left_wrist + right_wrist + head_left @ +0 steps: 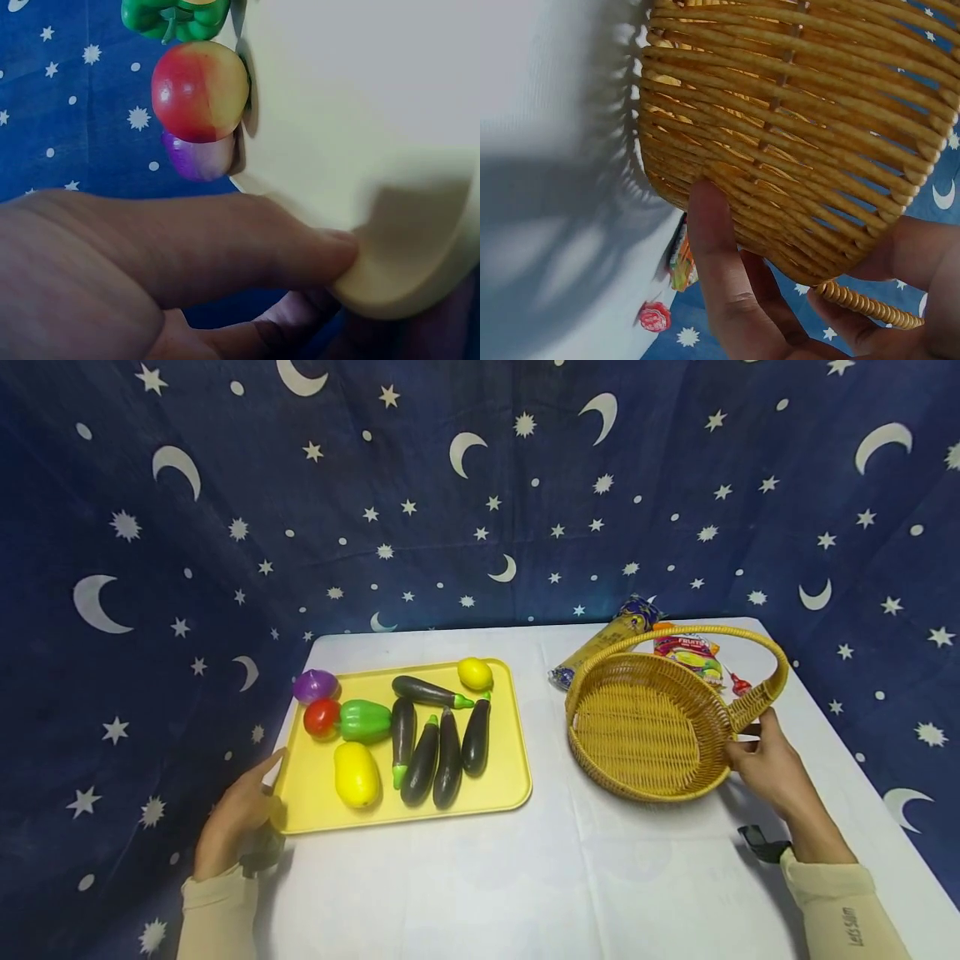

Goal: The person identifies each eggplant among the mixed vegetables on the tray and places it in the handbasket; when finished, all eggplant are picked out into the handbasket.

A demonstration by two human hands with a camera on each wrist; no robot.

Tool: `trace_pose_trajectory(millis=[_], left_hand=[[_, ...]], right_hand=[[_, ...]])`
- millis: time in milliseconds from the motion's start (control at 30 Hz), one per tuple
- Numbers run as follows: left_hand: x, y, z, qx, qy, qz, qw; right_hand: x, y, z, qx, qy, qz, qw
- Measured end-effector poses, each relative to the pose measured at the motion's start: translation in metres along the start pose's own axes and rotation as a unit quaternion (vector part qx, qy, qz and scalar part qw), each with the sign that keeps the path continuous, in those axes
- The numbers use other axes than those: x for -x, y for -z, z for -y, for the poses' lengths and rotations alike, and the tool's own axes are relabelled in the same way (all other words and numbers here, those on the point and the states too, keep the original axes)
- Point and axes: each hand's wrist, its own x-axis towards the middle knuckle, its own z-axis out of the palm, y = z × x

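Note:
My left hand [238,817] grips the left edge of a yellow tray [465,797]; in the left wrist view the thumb [300,255] lies over the rim with fingers beneath. On the tray are several eggplants [447,760], a green bell pepper [365,721], a red tomato [322,718], a purple onion [315,686], a lemon [476,674] and a larger yellow fruit [356,775]. At the right, my right hand [772,768] holds the side of a wicker basket [637,735] below its handle. Fingers press its woven outer wall in the right wrist view.
Behind the basket lie a long yellow-and-blue packet [607,639], a colourful candy bag [688,656] and a red-wrapped lollipop [739,684]. A white cloth [480,893] covers the table. Dark blue star-and-moon fabric [420,485] hangs behind and at the sides.

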Motion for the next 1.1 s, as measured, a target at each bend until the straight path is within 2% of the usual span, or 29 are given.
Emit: trace_pose_trajectory(millis=[200,400,467,633,700,800,900,1000,1100], left_hand=[[-0.003,0.000,-0.001,-0.032,0.000,-0.006,0.9995],[-0.002,-0.003,-0.003,-0.041,-0.017,-0.009,0.9989],[-0.001,-0.003,-0.004,-0.032,-0.010,-0.005,0.9994],[0.001,-0.001,-0.002,-0.005,0.031,0.010,0.9994],[0.001,0.000,0.000,-0.004,0.035,0.012,0.9993],[0.001,0.000,0.002,-0.009,0.020,0.007,0.9997],[0.000,0.000,0.003,0.002,0.025,0.005,0.9997],[0.000,-0.002,0.003,0.029,0.045,0.012,0.9985],[0.001,-0.004,0.004,0.034,0.039,0.009,0.9986]], right_hand=[[0.002,-0.004,0.000,0.003,0.003,0.002,1.0000],[0.011,-0.002,-0.003,0.014,-0.006,0.014,0.9998],[0.013,-0.002,-0.003,0.013,-0.003,0.016,0.9998],[0.011,-0.006,0.004,0.008,0.001,0.017,0.9998],[0.007,-0.009,0.008,0.009,0.001,0.016,0.9998],[0.001,-0.013,0.013,0.013,-0.001,0.015,0.9998],[-0.005,-0.015,0.018,0.018,-0.002,0.012,0.9998],[-0.011,-0.017,0.023,0.021,-0.005,0.011,0.9997],[-0.016,-0.017,0.025,0.020,-0.002,0.013,0.9997]])
